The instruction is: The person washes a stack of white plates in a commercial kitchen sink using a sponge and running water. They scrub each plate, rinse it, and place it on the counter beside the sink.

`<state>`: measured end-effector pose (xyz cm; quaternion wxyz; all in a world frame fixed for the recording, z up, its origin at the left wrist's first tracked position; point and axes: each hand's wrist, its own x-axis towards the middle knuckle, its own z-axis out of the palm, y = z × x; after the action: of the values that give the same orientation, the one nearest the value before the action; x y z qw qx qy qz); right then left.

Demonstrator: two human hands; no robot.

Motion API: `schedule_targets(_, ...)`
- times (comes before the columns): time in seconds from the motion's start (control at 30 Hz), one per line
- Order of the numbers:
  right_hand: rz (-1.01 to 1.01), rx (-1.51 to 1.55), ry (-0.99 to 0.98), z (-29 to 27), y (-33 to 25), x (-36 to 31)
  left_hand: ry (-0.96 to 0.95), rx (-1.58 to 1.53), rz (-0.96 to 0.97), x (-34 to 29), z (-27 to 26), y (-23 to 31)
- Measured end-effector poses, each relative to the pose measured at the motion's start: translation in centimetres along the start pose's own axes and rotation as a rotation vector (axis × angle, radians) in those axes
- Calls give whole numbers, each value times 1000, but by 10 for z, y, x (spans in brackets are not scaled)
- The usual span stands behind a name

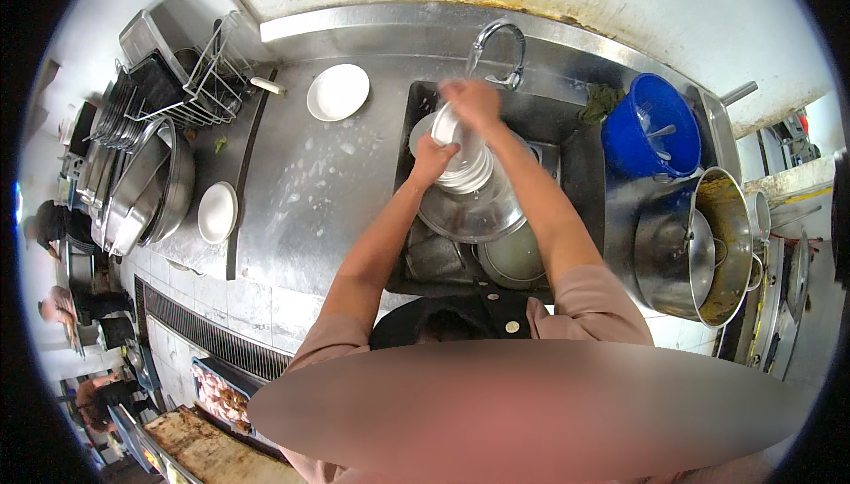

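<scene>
My left hand (432,160) grips a small white bowl (445,126), tilted, above the dark sink (580,156). Close by its far rim is my right hand (474,101), whose fingers are smeared by motion; whether they grip the bowl is unclear. Water runs from the curved chrome faucet (515,46) just behind the right hand. Below both hands, a stack of white dishes (469,178) sits in a wide metal basin (482,227) inside the sink. A round pot or bowl (518,258) lies at the sink's near side, partly covered by the basin.
White dishes (338,92) rest on the steel counter (292,174) to the left. Farther left stand stacked metal pans (146,192) and a wire rack (226,72). A blue bucket (633,143) with utensils and a large dirty pot (726,258) flank the sink's right. Other people work far left.
</scene>
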<state>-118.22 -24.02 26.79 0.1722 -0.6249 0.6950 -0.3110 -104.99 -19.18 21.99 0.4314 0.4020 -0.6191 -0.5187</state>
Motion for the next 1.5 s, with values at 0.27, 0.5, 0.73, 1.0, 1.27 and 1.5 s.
schedule_targets(0.27, 124, 330, -46, -1, 52, 25, -218, 62, -163, 20, -44, 58)
schedule_targets(0.5, -582, -487, -161, -33, -43, 10, -154, -111, 66, 30, -5, 22)
schedule_targets(0.73, 208, 396, 3, -37, 18, 18, 52, -701, -74, 32, -15, 14)
schedule_targets(1.0, -629, -48, 347, -18, 31, -66, -91, -1042, -662, 48, -39, 8)
schedule_targets(1.27, -497, -320, 465, 14, 2, -58, 34, -667, -356, 22, 0, -15)
schedule_targets(1.5, -296, -268, 363, 20, -20, 6, -48, -692, -296, 11, -15, -18)
